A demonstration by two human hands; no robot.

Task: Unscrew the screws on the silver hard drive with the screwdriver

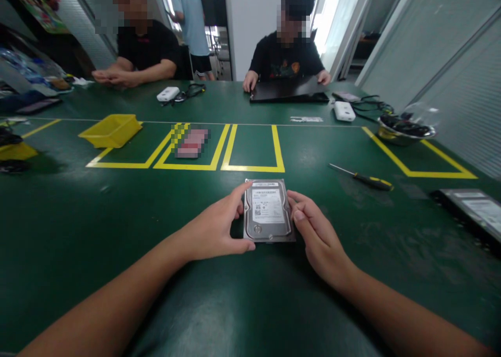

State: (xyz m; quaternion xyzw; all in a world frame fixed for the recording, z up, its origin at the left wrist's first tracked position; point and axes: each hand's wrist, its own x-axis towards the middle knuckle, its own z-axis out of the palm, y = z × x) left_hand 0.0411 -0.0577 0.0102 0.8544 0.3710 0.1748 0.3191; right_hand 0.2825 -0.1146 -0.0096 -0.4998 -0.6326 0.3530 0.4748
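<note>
A silver hard drive [269, 211] with a white printed label facing up is at the middle of the green table, between my two hands. My left hand [217, 226] grips its left side, the index finger at the far corner and the thumb at the near corner. Along the right edge, my right hand [315, 231] holds it with bent fingers and the thumb close together. Whether the drive rests flat on the table or is slightly raised, I cannot tell.
A screwdriver [362, 178] lies to the right, and a second hard drive [475, 211] at the right edge. Beyond the yellow-taped rectangles [252, 168] are a yellow bin [111, 131], a pink blurred object [191, 143] and a metal bowl [407, 129]. Across the table, one person handles a black panel [289, 90].
</note>
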